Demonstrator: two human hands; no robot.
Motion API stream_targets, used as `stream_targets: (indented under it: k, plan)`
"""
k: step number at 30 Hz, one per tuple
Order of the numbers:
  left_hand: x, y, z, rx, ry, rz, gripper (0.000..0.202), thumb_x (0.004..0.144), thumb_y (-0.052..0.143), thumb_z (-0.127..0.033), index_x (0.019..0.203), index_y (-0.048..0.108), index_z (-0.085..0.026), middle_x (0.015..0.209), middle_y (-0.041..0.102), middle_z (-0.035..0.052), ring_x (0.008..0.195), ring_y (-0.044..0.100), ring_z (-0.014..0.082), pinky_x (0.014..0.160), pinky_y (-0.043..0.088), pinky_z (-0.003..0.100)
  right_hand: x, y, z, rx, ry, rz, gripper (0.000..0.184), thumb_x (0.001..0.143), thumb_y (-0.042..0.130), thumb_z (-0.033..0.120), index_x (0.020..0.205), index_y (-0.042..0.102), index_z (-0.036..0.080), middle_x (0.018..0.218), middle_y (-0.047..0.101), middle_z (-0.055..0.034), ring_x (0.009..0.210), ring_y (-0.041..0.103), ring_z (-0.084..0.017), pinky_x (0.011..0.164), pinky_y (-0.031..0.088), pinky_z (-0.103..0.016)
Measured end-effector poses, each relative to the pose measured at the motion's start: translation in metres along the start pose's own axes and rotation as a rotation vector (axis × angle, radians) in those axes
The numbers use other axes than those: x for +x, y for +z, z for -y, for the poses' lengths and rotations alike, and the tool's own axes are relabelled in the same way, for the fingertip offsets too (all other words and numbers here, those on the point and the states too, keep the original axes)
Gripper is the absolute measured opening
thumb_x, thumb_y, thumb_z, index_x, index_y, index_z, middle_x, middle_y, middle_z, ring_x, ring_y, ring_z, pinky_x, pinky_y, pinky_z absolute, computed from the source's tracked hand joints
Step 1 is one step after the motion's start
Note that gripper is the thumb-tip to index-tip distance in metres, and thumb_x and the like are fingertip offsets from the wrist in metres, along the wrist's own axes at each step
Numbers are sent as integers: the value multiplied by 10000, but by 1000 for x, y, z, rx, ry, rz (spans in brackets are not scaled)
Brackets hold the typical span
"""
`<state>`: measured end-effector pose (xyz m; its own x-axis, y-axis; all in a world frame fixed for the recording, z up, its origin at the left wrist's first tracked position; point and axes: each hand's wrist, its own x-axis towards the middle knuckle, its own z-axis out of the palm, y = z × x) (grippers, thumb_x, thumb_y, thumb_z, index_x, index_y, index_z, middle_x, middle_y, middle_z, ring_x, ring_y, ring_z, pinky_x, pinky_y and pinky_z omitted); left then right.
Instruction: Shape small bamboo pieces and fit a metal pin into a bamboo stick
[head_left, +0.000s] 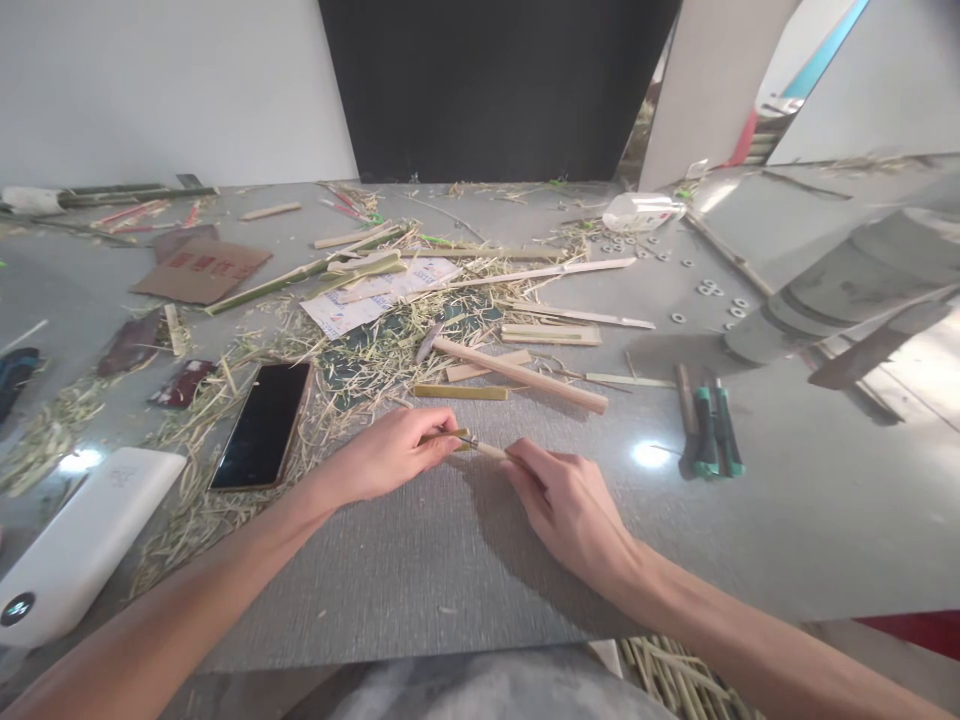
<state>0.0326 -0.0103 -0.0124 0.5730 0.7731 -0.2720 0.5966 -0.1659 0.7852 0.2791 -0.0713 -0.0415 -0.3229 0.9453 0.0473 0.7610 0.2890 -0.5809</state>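
Note:
My left hand (394, 455) is closed in a pinch on a short green bamboo strip (444, 437) lying on the grey table (420, 570). My right hand (566, 500) is closed round a small tool with a pale handle (491, 451). The tool's thin tip touches the strip's right end. Both hands rest on the table near its front middle. Just beyond them lie another green bamboo piece (460, 392) and a long pale wooden stick (521, 375).
A phone (262, 423) lies left of my hands among bamboo shavings (225, 490). A white power bank (75, 545) sits at the front left. Two green-handled tools (712, 430) lie to the right. Cardboard (202, 270), printed paper (379, 295), small washers (709, 290) and bamboo slats cover the far side.

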Motion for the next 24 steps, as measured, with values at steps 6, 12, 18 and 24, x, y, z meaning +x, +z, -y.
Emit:
stream_targets:
  k: [6,12,18,24]
  plan:
    - [0,0,1,-1,7,-4,254,1036,483,-421,884,500,-218,658,513,-56,559,424,106,550,286,239,0,-1,2,13,-3,4,299,1076,391,346,864,524,183,648,557,2,543,433,-103,575,218,-235]
    - [0,2,4,10,11,-20,255,1035,486,-431,894,516,-220,678,507,-52,572,429,113,561,288,247,0,-1,2,13,-8,-1,308,1081,387,360,859,510,187,646,542,14,544,411,-99,576,213,-234]
    - [1,2,5,2,19,-18,265,1038,483,-439,888,504,-222,693,514,-47,599,465,120,584,308,253,0,0,1,11,-8,-5,304,1083,387,359,867,516,189,640,534,20,543,403,-98,573,217,-233]
    - [-1,2,4,26,29,-27,220,1041,473,-414,931,511,-227,712,539,-40,603,484,125,597,325,260,1,-1,2,-4,-11,-6,301,1078,395,348,860,523,185,647,550,14,537,415,-98,569,217,-240]
